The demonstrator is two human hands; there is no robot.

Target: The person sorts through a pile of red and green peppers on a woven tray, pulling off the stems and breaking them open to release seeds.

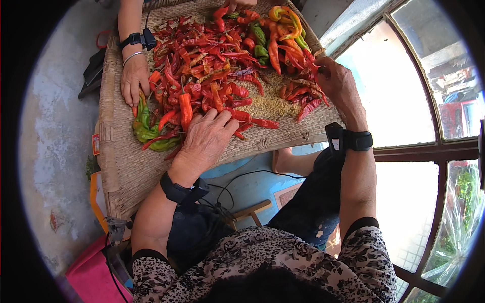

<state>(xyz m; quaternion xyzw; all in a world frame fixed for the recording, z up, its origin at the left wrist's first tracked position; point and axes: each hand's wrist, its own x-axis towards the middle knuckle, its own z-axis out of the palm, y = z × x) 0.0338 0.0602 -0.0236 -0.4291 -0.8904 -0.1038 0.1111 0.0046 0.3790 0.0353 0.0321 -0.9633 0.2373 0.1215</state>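
Note:
A heap of red chili peppers [217,63] lies on a woven tray [136,166] strewn with pale seeds. My left hand [206,137] is at the near edge of the heap, its fingers bent over red peppers and the fingertips partly hidden among them. Just to its left an orange-red pepper [186,111] stands out from the heap. At the tray's right edge my right hand [337,83] is closed, fingers and thumb drawn together beside several red peppers [300,93]. Whatever lies between those fingertips is too hidden to make out.
Another person's hand [135,82] touches green peppers [145,129] at the tray's left; a second hand [240,4] shows at the far edge. Yellow and green peppers [287,22] lie far right. A window [404,91] borders the right side. Black cables [222,197] hang below the tray.

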